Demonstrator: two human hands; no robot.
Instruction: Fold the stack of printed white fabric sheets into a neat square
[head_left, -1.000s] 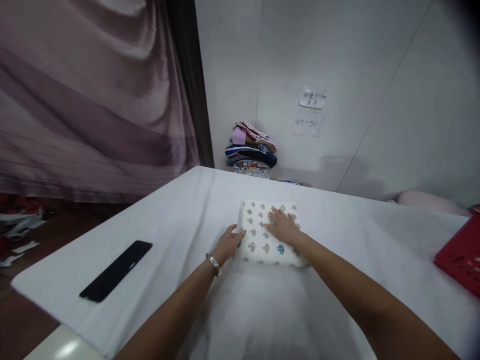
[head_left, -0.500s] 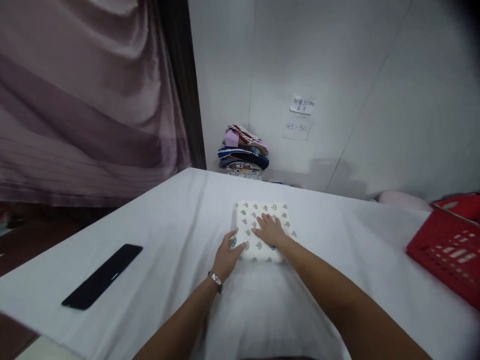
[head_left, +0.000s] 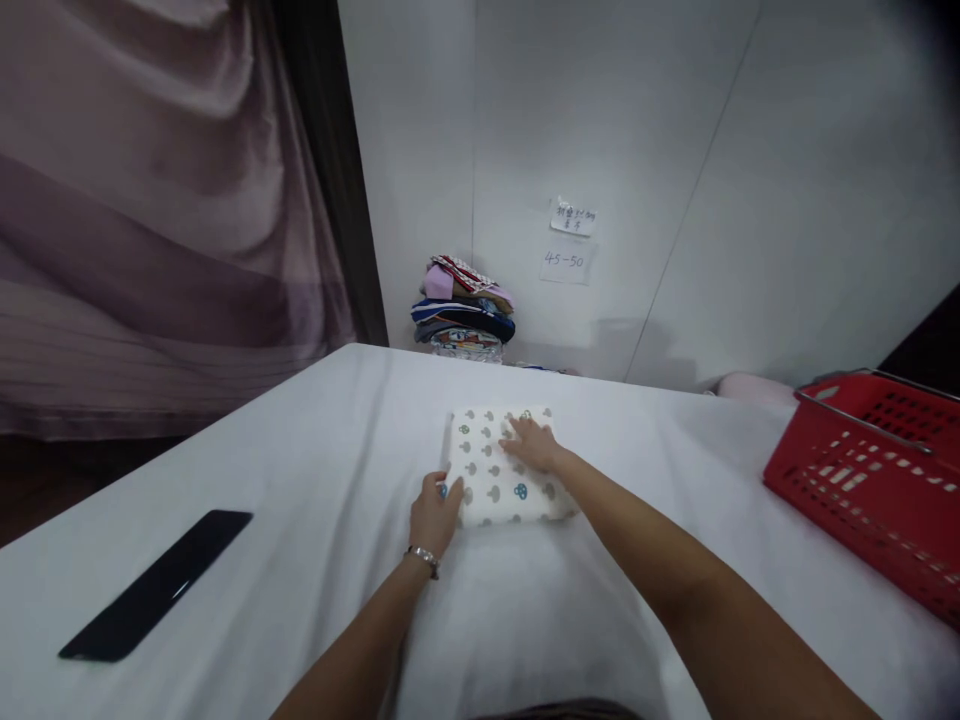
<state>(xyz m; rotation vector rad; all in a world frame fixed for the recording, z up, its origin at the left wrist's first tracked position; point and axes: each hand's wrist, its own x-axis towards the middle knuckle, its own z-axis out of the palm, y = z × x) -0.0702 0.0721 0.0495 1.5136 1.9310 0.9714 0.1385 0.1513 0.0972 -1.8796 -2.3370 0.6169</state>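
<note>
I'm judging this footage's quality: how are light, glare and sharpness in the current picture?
Head view: dim, soft light; a faint shadow on the pale wall; a small glint on the black slab; printed shapes distinct on the folded cloth; upper right corner darkened.

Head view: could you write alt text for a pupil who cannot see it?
A right hand rests on a folded white patterned cloth; the left hand touches its left edge. It lies on a white surface between a flat black object and a red basket.

Dim, soft shadow on wall (head_left: 585, 120), dark top-right corner
</note>
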